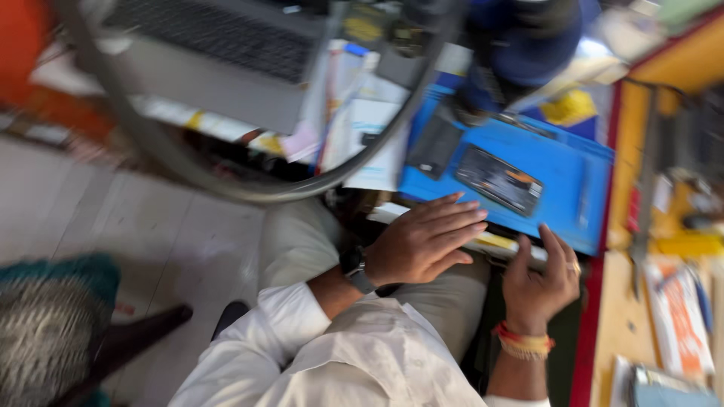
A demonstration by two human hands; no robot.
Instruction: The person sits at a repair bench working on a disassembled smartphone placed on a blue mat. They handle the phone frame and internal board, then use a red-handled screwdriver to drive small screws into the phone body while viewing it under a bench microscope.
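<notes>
The picture is tilted and blurred. My left hand, with a dark watch on the wrist, lies flat with fingers spread at the near edge of a blue work mat, holding nothing. My right hand, with a ring and red-yellow thread bracelets, hovers open just beside it at the mat's edge. On the mat lies a dark phone-like device with its inside showing, a short way beyond my fingers. A black flat part lies at the mat's left end.
A grey laptop sits beyond a thick grey curved cable. A dark blue round object stands behind the mat. A yellow-wood bench with red edging carries papers and tools at the right. Light floor tiles lie left.
</notes>
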